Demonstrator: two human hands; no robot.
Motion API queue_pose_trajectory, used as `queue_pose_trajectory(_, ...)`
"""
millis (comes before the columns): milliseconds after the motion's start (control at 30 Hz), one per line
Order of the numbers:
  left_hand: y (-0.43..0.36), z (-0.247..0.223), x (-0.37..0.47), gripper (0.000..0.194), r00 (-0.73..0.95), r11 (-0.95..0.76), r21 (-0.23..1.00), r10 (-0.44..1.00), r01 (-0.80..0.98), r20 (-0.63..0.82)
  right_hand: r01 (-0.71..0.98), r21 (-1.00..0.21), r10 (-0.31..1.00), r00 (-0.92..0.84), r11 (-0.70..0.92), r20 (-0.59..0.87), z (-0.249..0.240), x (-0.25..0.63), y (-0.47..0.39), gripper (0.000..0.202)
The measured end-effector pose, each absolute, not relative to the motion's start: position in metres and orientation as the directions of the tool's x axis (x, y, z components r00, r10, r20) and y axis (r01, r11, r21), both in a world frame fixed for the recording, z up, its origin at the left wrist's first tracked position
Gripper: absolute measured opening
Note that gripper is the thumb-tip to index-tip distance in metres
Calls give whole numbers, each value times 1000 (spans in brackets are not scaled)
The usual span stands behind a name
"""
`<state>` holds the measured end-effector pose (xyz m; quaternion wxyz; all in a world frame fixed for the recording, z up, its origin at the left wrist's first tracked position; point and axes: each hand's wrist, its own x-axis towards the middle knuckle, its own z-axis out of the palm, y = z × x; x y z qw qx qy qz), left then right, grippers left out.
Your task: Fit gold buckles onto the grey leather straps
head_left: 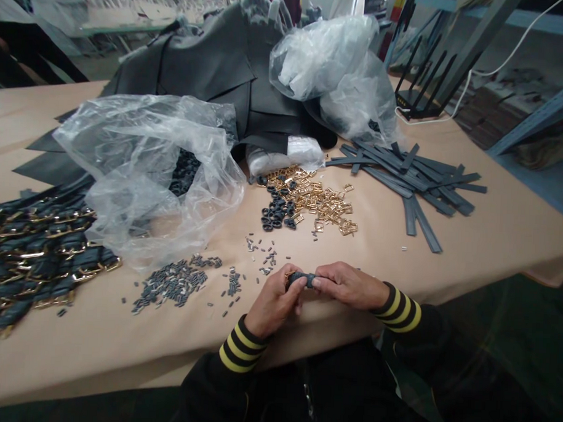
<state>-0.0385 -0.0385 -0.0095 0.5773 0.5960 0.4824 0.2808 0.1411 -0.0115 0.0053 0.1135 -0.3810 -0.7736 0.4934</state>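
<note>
Between both hands, just above the table's front edge, is a short dark strap [303,277] with a bit of gold metal at its left end. My left hand [278,300] is closed around the strap's left end, thumb on top. From the other side, my right hand [348,283] pinches its right end. Beyond the hands lie a pile of gold buckles [330,206] and a cluster of small dark strap loops [276,212]. Many tiny dark metal pieces [170,284] are heaped to the left, with some scattered nearer my left hand.
Flat dark strips [425,176] lie at the right. A clear plastic bag [164,139] holds dark pieces; finished-looking buckled straps [35,245] are stacked at far left. Behind are dark sheet material [208,67], another plastic bag [328,59] and a black router [419,102] with a white cable.
</note>
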Motion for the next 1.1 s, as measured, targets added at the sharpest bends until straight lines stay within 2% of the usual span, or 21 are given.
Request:
queue_pose_trajectory(100, -39, -10, -43, 20, 453, 157, 967, 860, 202, -234, 499, -841, 652, -712, 209, -261, 9, 142, -10, 27)
queue_pose_trajectory(233, -40, -11, -45, 21, 503, 121, 962, 832, 246, -234, 510, -841, 573, -749, 180, -332, 16, 142, -10, 28)
queue_pose_trajectory(367, -39, -13, -46, 20, 511, 120, 968, 831, 221, -220, 512, -816, 661, -714, 270, -230, 18, 140, -13, 23)
queue_pose_trajectory(500, -39, -14, -46, 19, 516, 142, 975, 830, 169, -210, 528, -797, 692, -692, 292, -205, 15, 138, -15, 24)
queue_pose_trajectory(567, -39, -14, -45, 17, 479, 90, 974, 859, 208, -182, 529, -794, 688, -696, 298, -206, 13, 137, -15, 24)
queue_pose_trajectory(700, -36, -13, -43, 10, 346, -119, 921, 938, 371, -18, 562, -776, 681, -690, 287, -247, 13, 134, -13, 25)
queue_pose_trajectory(767, -35, -13, -44, 10, 370, -86, 933, 927, 350, -54, 537, -815, 625, -718, 216, -307, 16, 132, -11, 24)
queue_pose_trajectory(833, -34, -13, -47, 11, 427, 31, 964, 892, 263, -145, 512, -846, 595, -729, 146, -339, 18, 130, -8, 23)
queue_pose_trajectory(900, -33, -12, -50, 13, 460, 111, 973, 866, 203, -195, 509, -852, 630, -703, 122, -330, 19, 128, -6, 23)
queue_pose_trajectory(1100, -33, -13, -55, 18, 496, 120, 981, 849, 153, -181, 517, -848, 715, -636, 116, -290, 12, 126, -7, 21)
